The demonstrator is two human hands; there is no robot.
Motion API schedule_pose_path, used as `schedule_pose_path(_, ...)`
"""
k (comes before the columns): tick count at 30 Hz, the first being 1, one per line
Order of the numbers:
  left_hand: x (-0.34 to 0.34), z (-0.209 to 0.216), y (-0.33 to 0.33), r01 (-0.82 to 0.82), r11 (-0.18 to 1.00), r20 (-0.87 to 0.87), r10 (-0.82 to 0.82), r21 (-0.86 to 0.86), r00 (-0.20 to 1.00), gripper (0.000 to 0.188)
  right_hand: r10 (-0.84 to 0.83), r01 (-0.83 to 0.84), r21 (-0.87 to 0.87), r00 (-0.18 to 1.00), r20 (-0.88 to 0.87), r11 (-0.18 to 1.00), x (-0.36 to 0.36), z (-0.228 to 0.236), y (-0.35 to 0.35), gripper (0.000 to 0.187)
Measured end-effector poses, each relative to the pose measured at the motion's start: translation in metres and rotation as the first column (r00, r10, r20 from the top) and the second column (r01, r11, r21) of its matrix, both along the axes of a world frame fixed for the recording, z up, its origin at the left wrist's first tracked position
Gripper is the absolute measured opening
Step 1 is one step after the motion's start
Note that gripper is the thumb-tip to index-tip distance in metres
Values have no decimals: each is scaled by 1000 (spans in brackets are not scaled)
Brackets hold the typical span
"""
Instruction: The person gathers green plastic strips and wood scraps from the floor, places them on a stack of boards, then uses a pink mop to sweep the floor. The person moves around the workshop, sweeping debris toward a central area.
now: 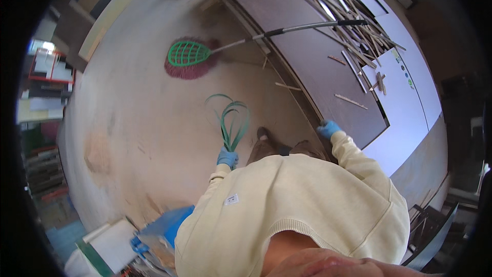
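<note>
My left hand (227, 157), in a blue glove, is closed around a loose bunch of green strapping bands (233, 128). The bands loop up and away from my fist over the floor. In a matching blue glove, my right hand (328, 129) rests at the near edge of a stack of long brown boards (302, 46). Its fingers look curled. A small dark spot shows at the fingertips, and I cannot make out what they hold, if anything.
A mop with a green grid head (189, 53) and dark red fringe lies on the dusty floor (138, 107), its long handle (307, 26) reaching across the boards. Thin wood strips (353, 31) pile up at the far right beside white panels (402, 138). Blue plastic (171, 225) lies lower left.
</note>
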State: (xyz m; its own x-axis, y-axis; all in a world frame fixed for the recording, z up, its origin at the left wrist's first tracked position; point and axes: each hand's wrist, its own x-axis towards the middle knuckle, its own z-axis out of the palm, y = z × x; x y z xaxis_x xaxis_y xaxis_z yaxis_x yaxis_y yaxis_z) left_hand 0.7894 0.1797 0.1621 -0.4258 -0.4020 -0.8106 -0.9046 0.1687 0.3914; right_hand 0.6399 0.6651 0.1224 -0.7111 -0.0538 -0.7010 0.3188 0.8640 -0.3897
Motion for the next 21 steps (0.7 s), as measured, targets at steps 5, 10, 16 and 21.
schedule_pose_path(5,-176,23,-61,437,842,-40,-473,-317,880,55,-52,56,-110,998,43,992,2,13,-53,60)
schedule_pose_path(10,-356,46,-62,558,681,-79,-664,-474,744,53,-126,125,-122,992,5,985,-58,0,-85,60)
schedule_pose_path(16,-542,96,-26,616,348,-46,-891,-707,451,44,-247,245,-190,969,13,951,-175,4,-126,60)
schedule_pose_path(21,-677,116,1,640,122,14,-979,-759,202,41,-219,214,-219,976,1,952,-263,50,-155,56)
